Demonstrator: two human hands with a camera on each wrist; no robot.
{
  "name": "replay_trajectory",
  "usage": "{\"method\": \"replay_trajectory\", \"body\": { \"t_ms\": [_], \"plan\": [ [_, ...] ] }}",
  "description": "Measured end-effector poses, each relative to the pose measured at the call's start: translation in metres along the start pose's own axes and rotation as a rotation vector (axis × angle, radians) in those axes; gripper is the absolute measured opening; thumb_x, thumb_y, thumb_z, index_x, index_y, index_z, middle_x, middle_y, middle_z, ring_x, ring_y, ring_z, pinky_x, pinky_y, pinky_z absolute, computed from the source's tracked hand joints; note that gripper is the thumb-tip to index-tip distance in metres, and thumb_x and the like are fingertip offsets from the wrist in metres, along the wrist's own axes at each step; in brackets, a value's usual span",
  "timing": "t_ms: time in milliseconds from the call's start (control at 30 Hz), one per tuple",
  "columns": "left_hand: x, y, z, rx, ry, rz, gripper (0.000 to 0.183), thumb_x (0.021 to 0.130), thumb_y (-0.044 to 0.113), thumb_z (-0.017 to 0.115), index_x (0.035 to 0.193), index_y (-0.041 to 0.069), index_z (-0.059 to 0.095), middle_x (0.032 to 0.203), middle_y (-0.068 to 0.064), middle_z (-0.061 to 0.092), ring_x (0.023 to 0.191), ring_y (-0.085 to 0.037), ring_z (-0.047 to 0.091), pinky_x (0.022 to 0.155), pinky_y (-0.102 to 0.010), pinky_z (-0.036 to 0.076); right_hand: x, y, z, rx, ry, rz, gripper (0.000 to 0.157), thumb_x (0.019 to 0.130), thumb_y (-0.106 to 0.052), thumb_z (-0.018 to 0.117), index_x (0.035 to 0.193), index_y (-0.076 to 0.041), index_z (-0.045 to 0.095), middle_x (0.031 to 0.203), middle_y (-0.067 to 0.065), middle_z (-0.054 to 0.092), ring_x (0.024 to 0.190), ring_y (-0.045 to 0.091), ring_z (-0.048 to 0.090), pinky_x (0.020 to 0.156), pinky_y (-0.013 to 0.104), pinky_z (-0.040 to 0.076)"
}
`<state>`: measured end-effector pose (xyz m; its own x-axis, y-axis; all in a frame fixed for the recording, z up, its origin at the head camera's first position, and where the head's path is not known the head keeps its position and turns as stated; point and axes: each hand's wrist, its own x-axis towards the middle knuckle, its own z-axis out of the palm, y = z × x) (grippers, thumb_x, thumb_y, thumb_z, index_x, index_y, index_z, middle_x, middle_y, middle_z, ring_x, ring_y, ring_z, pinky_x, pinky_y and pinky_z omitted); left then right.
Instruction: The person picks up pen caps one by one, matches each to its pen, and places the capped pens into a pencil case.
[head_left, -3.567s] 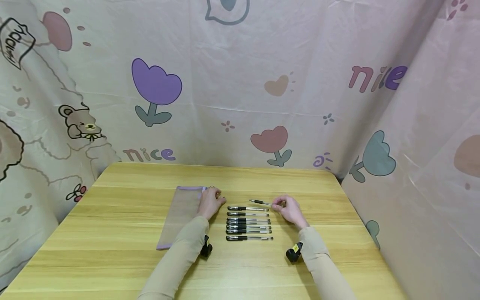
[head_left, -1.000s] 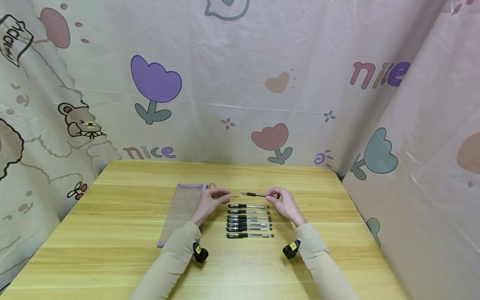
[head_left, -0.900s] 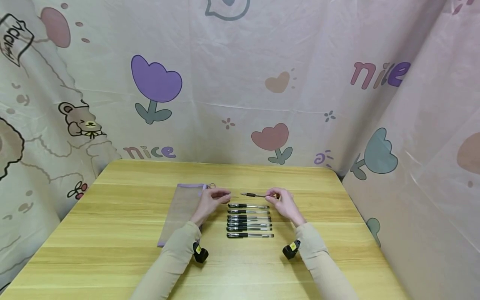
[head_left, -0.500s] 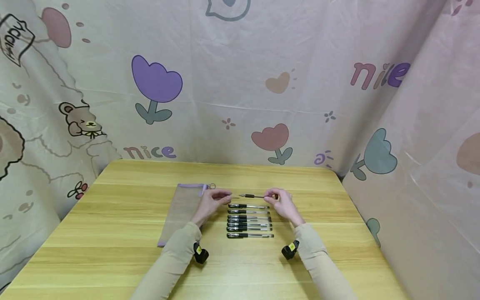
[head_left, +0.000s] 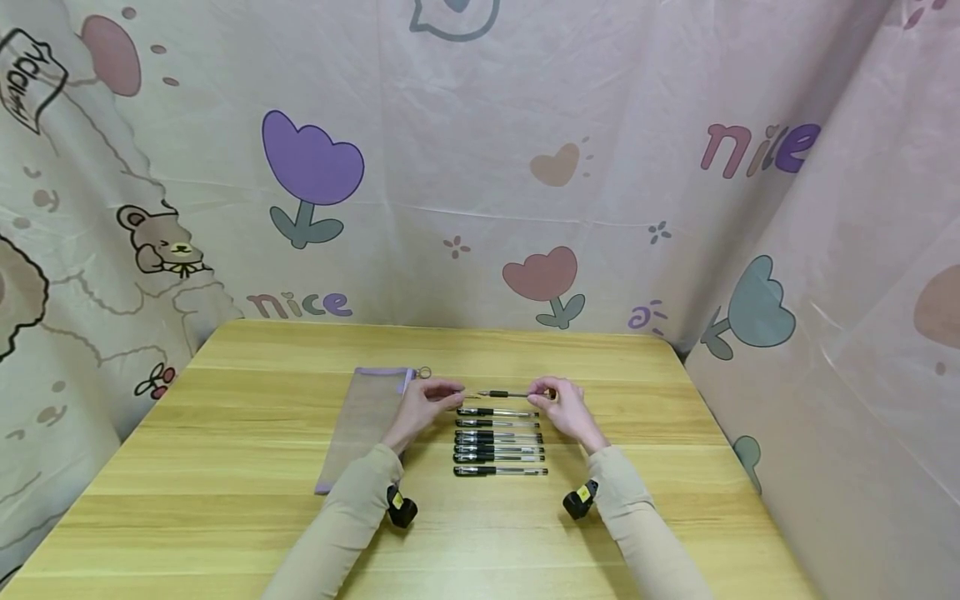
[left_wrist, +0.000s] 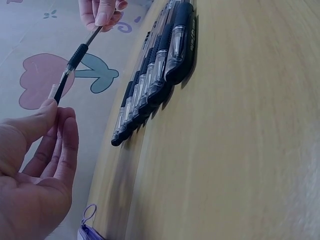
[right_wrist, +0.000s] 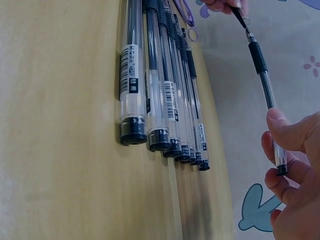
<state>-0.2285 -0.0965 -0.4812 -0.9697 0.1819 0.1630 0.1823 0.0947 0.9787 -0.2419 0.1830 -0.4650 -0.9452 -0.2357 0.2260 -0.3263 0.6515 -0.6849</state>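
Note:
An uncapped gel pen (head_left: 501, 393) with a black grip and clear barrel is pinched near its rear end by my right hand (head_left: 564, 407). My left hand (head_left: 423, 407) pinches a pen cap (left_wrist: 61, 90), black with a clear clip, between thumb and fingertips. In the right wrist view the pen's metal tip sits right at the mouth of the cap (right_wrist: 239, 17), the two roughly in line. Both hands are raised above the far side of a row of capped gel pens (head_left: 497, 437), which lie parallel on the table with their caps to the left.
Left of the pens, partly under my left arm, lies a mesh zip pouch (head_left: 360, 425) with purple edging and a ring (head_left: 424, 372) at its upper right corner. The wooden table (head_left: 187, 467) ends at a patterned curtain (head_left: 450, 167) behind.
My left hand has lifted from beside the pouch's corner and now shows the cap in its fingertips. The right hand has brought the pen leftward, and the tip has closed in on the cap.

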Motion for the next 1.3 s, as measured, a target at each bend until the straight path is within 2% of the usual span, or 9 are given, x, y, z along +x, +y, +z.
{"method": "replay_trajectory", "body": {
  "t_ms": [133,333,600,667,733,967,1067,1200,1300],
  "plan": [
    [0.0002,0.0000,0.0010,0.007,-0.004,-0.003,0.027,0.089,-0.001,0.072,0.113,-0.012,0.068,0.110,-0.030,0.071,0.088,-0.021,0.075,0.083,-0.032,0.062,-0.0004,-0.0001,0.0002,0.005,-0.001,-0.009,0.006,0.090,-0.012,0.072,0.096,-0.011,0.073,0.092,0.004,0.074,0.089,0.018,0.058,0.092,0.044,0.031],
    [0.0016,-0.0001,0.0033,0.002,-0.011,-0.020,0.027,0.088,0.000,0.072,0.113,-0.010,0.069,0.108,-0.029,0.072,0.089,-0.027,0.075,0.087,-0.043,0.061,0.0003,-0.0015,0.0010,0.005,-0.014,-0.003,0.006,0.091,-0.013,0.072,0.096,-0.013,0.073,0.092,0.003,0.073,0.090,0.019,0.059,0.096,0.048,0.031],
    [0.0013,0.0002,0.0049,0.018,-0.020,-0.005,0.028,0.089,0.002,0.073,0.112,-0.012,0.068,0.107,-0.029,0.072,0.085,-0.015,0.074,0.082,-0.029,0.061,0.0010,-0.0032,0.0046,0.012,-0.021,-0.020,0.004,0.091,-0.013,0.072,0.095,-0.014,0.073,0.091,0.001,0.073,0.089,0.016,0.056,0.097,0.049,0.030],
    [0.0009,0.0015,0.0059,0.016,-0.017,-0.016,0.028,0.088,0.002,0.073,0.112,-0.011,0.068,0.106,-0.029,0.073,0.086,-0.017,0.074,0.081,-0.026,0.061,0.0009,-0.0041,0.0055,0.021,-0.024,-0.024,0.004,0.091,-0.013,0.071,0.095,-0.013,0.073,0.091,0.002,0.073,0.089,0.016,0.056,0.098,0.049,0.030],
    [0.0008,0.0024,0.0070,0.015,-0.013,-0.028,0.027,0.088,0.001,0.073,0.112,-0.010,0.069,0.106,-0.028,0.073,0.089,-0.024,0.075,0.080,-0.025,0.061,0.0004,-0.0052,0.0060,0.031,-0.029,-0.018,0.005,0.091,-0.013,0.072,0.095,-0.013,0.074,0.092,0.002,0.072,0.089,0.016,0.056,0.097,0.047,0.031],
    [0.0009,0.0031,0.0076,0.006,-0.010,-0.038,0.026,0.088,0.000,0.073,0.112,-0.010,0.069,0.104,-0.028,0.073,0.093,-0.039,0.074,0.086,-0.042,0.061,-0.0007,-0.0063,0.0066,0.108,-0.053,0.001,0.008,0.092,-0.010,0.071,0.100,-0.010,0.074,0.095,0.005,0.072,0.091,0.016,0.057,0.087,0.032,0.044],
    [0.0010,0.0025,0.0078,0.004,-0.009,-0.043,0.026,0.088,0.000,0.073,0.111,-0.011,0.069,0.103,-0.028,0.074,0.096,-0.046,0.071,0.086,-0.044,0.061,-0.0008,-0.0059,0.0072,0.140,-0.051,0.001,0.009,0.092,-0.010,0.071,0.100,-0.009,0.073,0.096,0.006,0.071,0.090,0.015,0.056,0.083,0.029,0.045],
    [0.0011,0.0021,0.0081,0.007,-0.006,-0.046,0.026,0.088,0.000,0.073,0.111,-0.011,0.069,0.103,-0.027,0.074,0.096,-0.045,0.072,0.086,-0.042,0.061,-0.0010,-0.0058,0.0078,0.175,-0.033,-0.004,0.009,0.092,-0.010,0.071,0.100,-0.007,0.074,0.095,0.009,0.071,0.087,0.012,0.055,0.080,0.024,0.045],
    [0.0007,0.0028,0.0081,0.006,-0.007,-0.040,0.026,0.088,0.001,0.074,0.111,-0.010,0.069,0.104,-0.028,0.073,0.092,-0.037,0.074,0.084,-0.039,0.062,-0.0013,-0.0052,0.0085,0.232,-0.027,0.002,0.010,0.092,-0.009,0.071,0.100,-0.003,0.073,0.098,0.014,0.072,0.083,0.009,0.056,0.075,0.021,0.046]
  ]
}}
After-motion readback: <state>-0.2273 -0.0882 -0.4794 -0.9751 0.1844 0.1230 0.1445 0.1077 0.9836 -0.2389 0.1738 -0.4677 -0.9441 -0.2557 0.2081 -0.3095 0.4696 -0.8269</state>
